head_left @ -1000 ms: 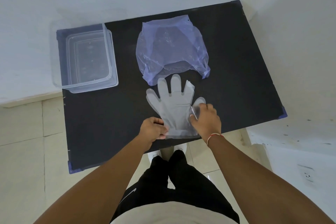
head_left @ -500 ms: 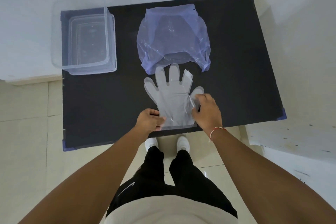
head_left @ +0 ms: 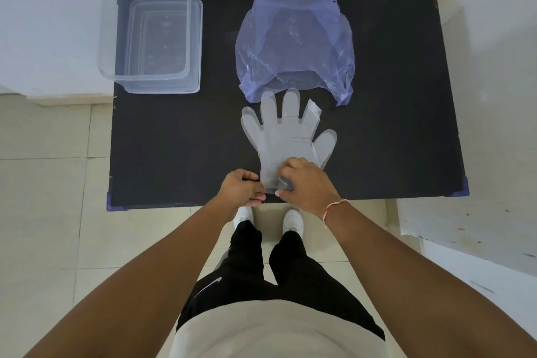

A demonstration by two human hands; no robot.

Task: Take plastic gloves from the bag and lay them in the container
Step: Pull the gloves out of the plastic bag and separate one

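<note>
On a black table point(head_left: 180, 139) seen from above, a clear plastic glove point(head_left: 286, 136) lies flat near the front edge, its fingers pointing away from the person and its thumb spread to the right. Both hands meet at the cuff: the left hand point(head_left: 242, 190) is curled closed with thumb and fingertips pinching the cuff's left corner, while the right hand point(head_left: 305, 183) is bent over the cuff's centre, its fingers pressed down into the film, which is bunched beneath them. How many glove layers lie stacked, and whether the right hand truly pinches the film or only presses it, cannot be made out, since the knuckles hide the fingertips. One glove finger, second from the right, appears folded at its tip. Just beyond the glove fingertips lies a translucent blue bag point(head_left: 295, 43), its open mouth facing the glove and touching or slightly overlapping the middle fingertips; its contents are indistinct. A clear container point(head_left: 157, 41) stands at the far left corner, well apart from the glove, partly overhanging the table's left edge. Compared with half a second earlier, the right hand has shifted from the glove's thumb side inward onto the cuff, uncovering the thumb; the left hand keeps its corner grip.
</note>
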